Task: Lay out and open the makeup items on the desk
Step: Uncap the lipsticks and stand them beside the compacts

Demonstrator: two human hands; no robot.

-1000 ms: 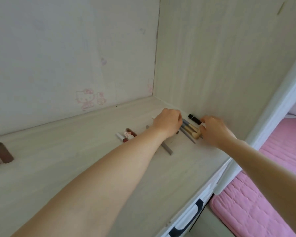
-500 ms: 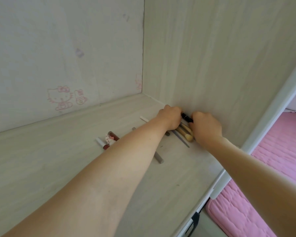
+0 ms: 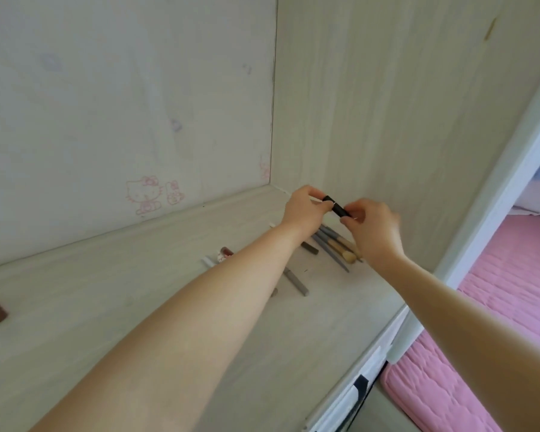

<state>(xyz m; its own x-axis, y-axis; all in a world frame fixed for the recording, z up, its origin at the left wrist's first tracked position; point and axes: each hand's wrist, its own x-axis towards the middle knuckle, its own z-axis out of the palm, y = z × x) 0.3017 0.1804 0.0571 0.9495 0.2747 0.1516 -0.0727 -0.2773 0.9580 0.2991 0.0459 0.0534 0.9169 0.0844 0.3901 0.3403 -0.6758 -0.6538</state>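
While pencils (image 3: 295, 282) and brushes (image 3: 337, 246) lie on the desk (image 3: 138, 300) nearer the camera, the left hand (image 3: 306, 210) and right hand (image 3: 371, 226) each pinch one end of a black tube (image 3: 335, 207), held above the desk beside the side panel. Step in hand, judged: uncapping. Next move: pull the ends apart along the tube's axis.
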